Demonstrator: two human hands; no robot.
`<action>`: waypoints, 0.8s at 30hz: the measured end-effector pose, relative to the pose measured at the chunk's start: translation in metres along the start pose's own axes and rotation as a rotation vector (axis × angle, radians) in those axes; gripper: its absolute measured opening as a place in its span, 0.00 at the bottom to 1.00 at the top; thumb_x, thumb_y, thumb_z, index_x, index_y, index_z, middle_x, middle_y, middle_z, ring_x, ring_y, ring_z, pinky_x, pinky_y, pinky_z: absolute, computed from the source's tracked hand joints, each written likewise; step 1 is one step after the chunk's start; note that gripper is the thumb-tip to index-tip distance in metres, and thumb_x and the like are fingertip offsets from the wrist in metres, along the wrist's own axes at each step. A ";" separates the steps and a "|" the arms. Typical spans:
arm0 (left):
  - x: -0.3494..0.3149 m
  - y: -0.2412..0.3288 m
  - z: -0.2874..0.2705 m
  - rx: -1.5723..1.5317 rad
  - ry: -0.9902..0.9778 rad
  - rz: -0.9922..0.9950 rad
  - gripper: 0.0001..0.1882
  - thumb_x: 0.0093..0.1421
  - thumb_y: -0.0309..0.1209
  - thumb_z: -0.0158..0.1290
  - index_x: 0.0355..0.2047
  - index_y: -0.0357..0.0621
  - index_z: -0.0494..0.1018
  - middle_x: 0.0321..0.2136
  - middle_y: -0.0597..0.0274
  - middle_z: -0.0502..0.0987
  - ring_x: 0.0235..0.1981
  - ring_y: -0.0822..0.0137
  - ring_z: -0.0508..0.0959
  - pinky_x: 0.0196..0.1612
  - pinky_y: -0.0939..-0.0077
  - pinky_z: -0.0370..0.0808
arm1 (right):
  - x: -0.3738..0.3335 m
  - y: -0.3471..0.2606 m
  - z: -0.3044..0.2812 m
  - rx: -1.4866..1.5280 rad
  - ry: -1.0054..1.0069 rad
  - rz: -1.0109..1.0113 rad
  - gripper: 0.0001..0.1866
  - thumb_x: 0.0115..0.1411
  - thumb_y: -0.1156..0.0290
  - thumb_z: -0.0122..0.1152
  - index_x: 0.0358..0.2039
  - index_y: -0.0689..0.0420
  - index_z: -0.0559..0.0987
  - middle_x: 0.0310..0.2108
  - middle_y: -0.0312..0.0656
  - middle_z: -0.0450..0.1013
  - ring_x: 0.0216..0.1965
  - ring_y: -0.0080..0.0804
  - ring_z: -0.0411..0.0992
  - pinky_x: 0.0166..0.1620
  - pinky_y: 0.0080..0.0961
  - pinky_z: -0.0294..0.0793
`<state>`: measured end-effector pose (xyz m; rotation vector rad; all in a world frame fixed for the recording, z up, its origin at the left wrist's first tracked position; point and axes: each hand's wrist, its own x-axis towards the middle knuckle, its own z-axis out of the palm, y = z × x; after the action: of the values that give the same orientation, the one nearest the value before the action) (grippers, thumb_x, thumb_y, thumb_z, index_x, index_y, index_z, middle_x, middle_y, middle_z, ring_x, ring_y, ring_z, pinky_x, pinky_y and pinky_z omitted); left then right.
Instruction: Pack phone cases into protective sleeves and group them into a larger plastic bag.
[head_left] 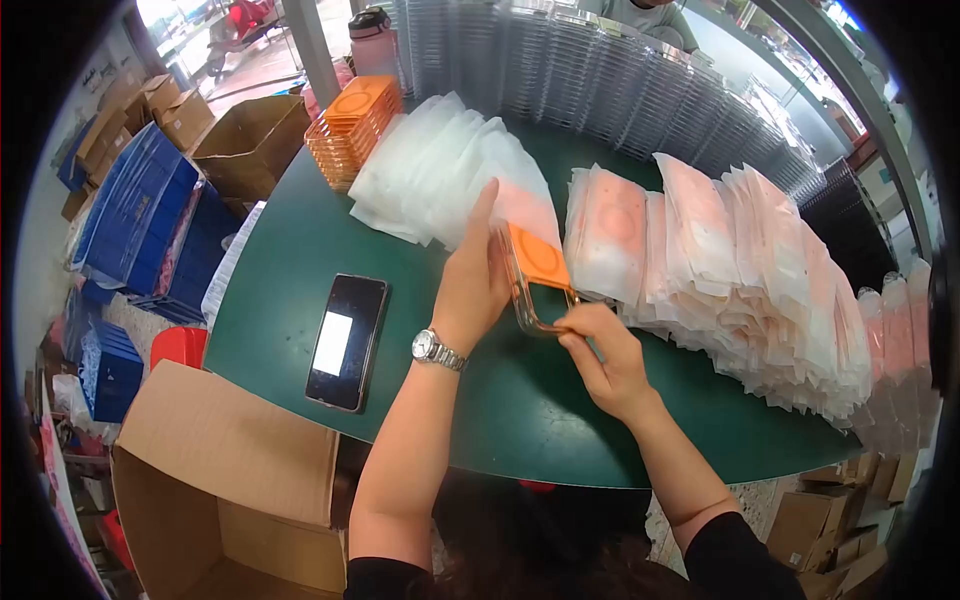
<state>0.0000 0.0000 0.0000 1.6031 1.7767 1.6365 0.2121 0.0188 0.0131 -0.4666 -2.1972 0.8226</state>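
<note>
A clear phone case (pixel 526 312) with an orange card (pixel 540 256) in its upper part is held up between both hands above the table. My left hand (pixel 472 285) grips its left edge, index finger stretched upward and the other fingers partly hidden behind the case. Thumb and fingertips of my right hand (pixel 608 362) pinch its lower right corner. Just beyond lies a fanned row of white translucent sleeves (pixel 440 160), the nearest one showing pinkish-orange. To the right, several filled sleeves (pixel 612 232) with orange showing through lie in overlapping piles.
Stacked orange cases (pixel 345 140) stand at the table's far left. A phone (pixel 346 345) lies on the green table (pixel 262 330). Stacked clear trays (pixel 590 75) line the back. An open carton (pixel 225 450) sits at lower left; blue crates (pixel 135 215) stand beyond the left edge.
</note>
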 end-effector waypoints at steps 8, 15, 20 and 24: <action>-0.012 0.033 -0.005 -0.286 -0.232 0.108 0.40 0.62 0.20 0.47 0.74 0.48 0.50 0.24 0.53 0.76 0.24 0.61 0.78 0.35 0.70 0.76 | 0.041 0.013 -0.014 -0.161 0.247 -0.055 0.05 0.60 0.79 0.65 0.38 0.62 0.81 0.63 0.50 0.67 0.34 0.33 0.69 0.41 0.28 0.72; -0.005 0.041 -0.002 -0.339 -0.356 -0.014 0.36 0.62 0.21 0.46 0.72 0.46 0.56 0.24 0.56 0.77 0.25 0.61 0.78 0.37 0.69 0.76 | 0.031 0.030 -0.021 -0.211 0.346 -0.096 0.05 0.60 0.79 0.64 0.37 0.62 0.80 0.56 0.48 0.77 0.60 0.51 0.70 0.58 0.36 0.71; -0.001 -0.009 0.021 0.335 0.088 0.076 0.31 0.65 0.27 0.54 0.67 0.34 0.61 0.42 0.49 0.77 0.40 0.57 0.77 0.44 0.67 0.75 | 0.025 0.034 -0.010 -0.154 0.382 -0.050 0.02 0.59 0.81 0.64 0.33 0.63 0.79 0.54 0.47 0.78 0.63 0.52 0.69 0.59 0.38 0.71; -0.001 0.006 0.037 0.720 -0.082 -0.073 0.31 0.64 0.31 0.55 0.65 0.33 0.62 0.51 0.43 0.73 0.51 0.43 0.73 0.51 0.55 0.72 | 0.022 0.036 -0.009 -0.171 0.334 -0.119 0.02 0.58 0.81 0.65 0.31 0.64 0.79 0.53 0.45 0.78 0.62 0.53 0.70 0.58 0.39 0.73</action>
<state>0.0321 0.0181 -0.0088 1.7881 2.5097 0.9105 0.2069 0.0603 0.0043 -0.5108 -1.9686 0.4581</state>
